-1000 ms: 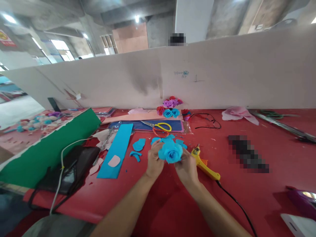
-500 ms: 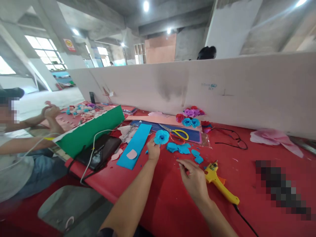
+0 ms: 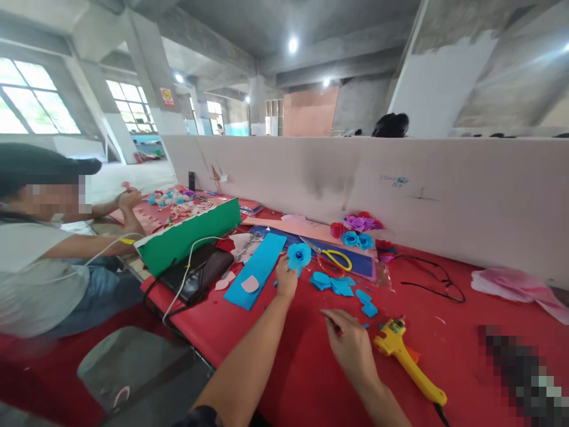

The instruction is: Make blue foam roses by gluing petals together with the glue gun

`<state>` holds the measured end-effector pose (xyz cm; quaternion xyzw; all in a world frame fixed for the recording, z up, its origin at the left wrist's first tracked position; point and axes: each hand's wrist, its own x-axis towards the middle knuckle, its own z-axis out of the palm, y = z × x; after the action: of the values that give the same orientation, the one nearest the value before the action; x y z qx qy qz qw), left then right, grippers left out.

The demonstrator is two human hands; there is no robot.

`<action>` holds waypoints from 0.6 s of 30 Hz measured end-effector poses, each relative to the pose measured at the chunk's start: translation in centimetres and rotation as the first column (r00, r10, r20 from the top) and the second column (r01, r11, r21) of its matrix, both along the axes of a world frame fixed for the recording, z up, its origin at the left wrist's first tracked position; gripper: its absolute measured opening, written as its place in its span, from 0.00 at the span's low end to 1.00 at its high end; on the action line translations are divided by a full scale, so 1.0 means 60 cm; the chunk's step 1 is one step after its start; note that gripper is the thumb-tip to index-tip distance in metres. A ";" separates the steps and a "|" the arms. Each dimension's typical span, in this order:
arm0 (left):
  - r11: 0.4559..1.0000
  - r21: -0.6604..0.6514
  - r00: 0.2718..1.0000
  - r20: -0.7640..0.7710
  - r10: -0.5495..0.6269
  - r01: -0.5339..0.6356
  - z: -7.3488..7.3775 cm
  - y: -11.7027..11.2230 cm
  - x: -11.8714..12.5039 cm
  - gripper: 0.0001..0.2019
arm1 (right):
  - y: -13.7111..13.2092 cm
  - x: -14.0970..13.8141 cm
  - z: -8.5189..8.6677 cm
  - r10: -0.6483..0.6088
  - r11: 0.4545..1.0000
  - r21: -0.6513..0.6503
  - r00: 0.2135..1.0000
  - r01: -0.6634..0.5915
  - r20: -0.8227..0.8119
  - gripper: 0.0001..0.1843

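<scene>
My left hand (image 3: 287,279) is closed round the base of a blue paper rose (image 3: 299,255), held just above the red table (image 3: 311,373). My right hand (image 3: 351,341) rests on the table with its fingers drawn together near the thumb; I cannot make out anything in them. Loose blue petal cut-outs (image 3: 340,286) lie between the two hands. A yellow glue gun (image 3: 406,359) lies just right of my right hand.
A blue foam strip (image 3: 258,270) and yellow-handled scissors (image 3: 331,256) lie beyond my left hand. Finished roses (image 3: 355,228) stand by the white divider (image 3: 400,184). A green sheet (image 3: 186,237) and a black bag (image 3: 195,273) sit left. Another person (image 3: 48,249) works at the left.
My hands parted: the left carried the rose forward and left, the right let go and dropped to the table. My view swung left, bringing the other person into sight.
</scene>
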<state>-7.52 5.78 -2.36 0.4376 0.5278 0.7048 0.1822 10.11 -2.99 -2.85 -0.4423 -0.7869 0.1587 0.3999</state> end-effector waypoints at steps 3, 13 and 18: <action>0.995 -0.029 0.994 0.049 -0.098 0.100 0.005 -0.013 0.026 0.07 | 0.007 0.004 -0.003 -0.039 0.999 -0.011 0.999 0.039 -0.026 0.14; 0.767 -0.118 0.771 0.205 -0.602 0.631 0.024 -0.087 0.111 0.12 | 0.014 0.012 0.025 -0.281 0.958 -0.141 0.926 0.251 -0.254 0.13; 0.699 -0.107 0.706 0.167 -0.688 0.707 0.031 -0.102 0.122 0.09 | 0.013 0.013 0.027 -0.275 0.958 -0.180 0.902 0.226 -0.332 0.10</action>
<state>-0.21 -0.31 -0.48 0.5477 0.3668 0.5611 0.5007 10.91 -2.22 -1.21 -0.5304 -0.6259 0.2364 0.5206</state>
